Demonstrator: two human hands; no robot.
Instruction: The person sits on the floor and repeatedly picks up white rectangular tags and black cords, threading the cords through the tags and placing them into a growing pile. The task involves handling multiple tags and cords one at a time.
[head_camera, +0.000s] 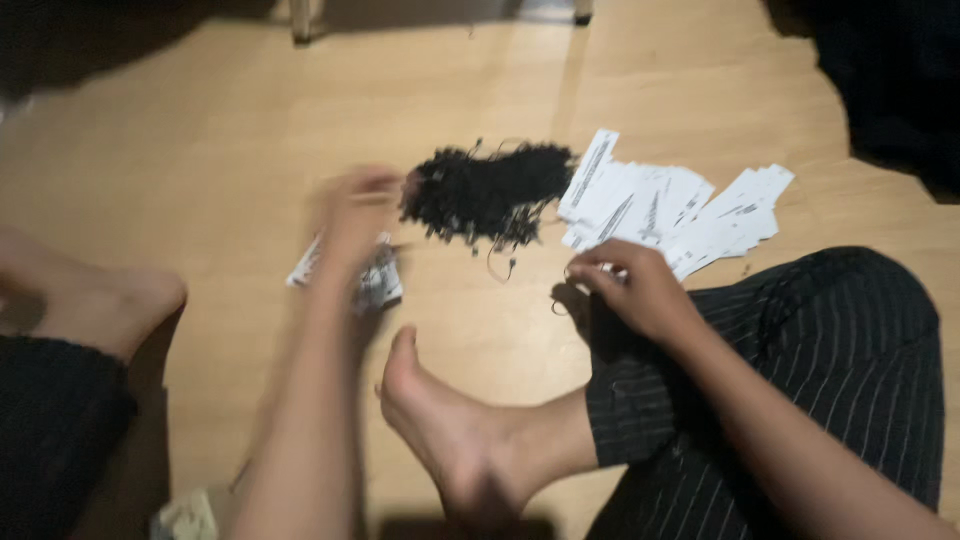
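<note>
left hand blurred, at black strings | right hand pinching tag

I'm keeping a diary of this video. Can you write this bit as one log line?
left hand: blurred, reaching black string pile | right hand: pinching a string beside white paper tags | floor: wooden

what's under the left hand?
Under the blurred left hand lies a small stack of white paper tags on the wooden floor. The hand and forearm cover the stack's middle, so its count is unclear.
</note>
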